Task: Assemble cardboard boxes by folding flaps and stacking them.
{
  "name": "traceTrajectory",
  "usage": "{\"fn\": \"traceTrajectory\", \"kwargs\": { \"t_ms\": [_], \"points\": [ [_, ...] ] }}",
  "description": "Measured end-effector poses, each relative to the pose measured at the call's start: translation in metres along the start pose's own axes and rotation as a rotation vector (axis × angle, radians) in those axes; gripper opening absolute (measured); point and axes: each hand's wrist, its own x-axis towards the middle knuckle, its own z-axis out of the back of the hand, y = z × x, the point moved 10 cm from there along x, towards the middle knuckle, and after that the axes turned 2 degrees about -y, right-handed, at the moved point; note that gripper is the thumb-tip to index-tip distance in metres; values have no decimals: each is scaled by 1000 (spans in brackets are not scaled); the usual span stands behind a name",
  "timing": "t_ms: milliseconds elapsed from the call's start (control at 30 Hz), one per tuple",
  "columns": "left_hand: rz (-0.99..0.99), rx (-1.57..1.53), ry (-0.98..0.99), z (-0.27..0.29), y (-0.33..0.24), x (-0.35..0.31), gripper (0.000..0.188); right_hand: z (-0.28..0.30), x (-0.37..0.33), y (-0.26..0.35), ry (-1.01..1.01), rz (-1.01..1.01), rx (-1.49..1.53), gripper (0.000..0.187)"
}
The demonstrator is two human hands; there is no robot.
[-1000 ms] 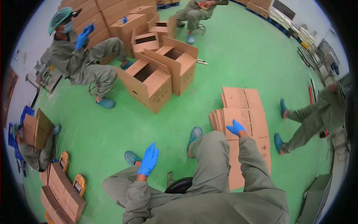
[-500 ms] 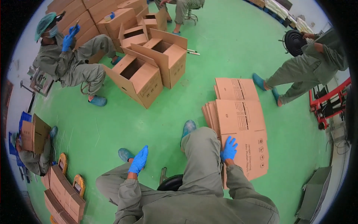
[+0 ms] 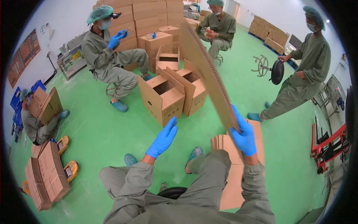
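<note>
My right hand, in a blue glove, grips the lower edge of a flattened cardboard box. The box is raised on edge and tilts up and to the left, its corrugated edge toward me. My left hand, also gloved in blue, is held up in front of my left knee with fingers stretched and nothing in it. Under my right forearm lies a stack of flattened cardboard boxes, partly hidden by the arm and the raised box.
Open cardboard boxes stand ahead on the green floor. A seated co-worker is beyond them at left; another person stands at right holding a black round stool seat. Bundled flat boxes lie on a yellow pallet jack at left.
My right hand has lifted a flattened box off the stack and turned it up on edge. My left hand has moved up and to the right. The view has tilted upward.
</note>
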Motion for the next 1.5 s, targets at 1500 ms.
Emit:
{"fn": "traceTrajectory", "kwargs": {
  "t_ms": [1500],
  "points": [
    [453, 973, 300, -67, 140, -125, 46, -226, -6, -292, 134, -609, -238, 60]
  ]
}}
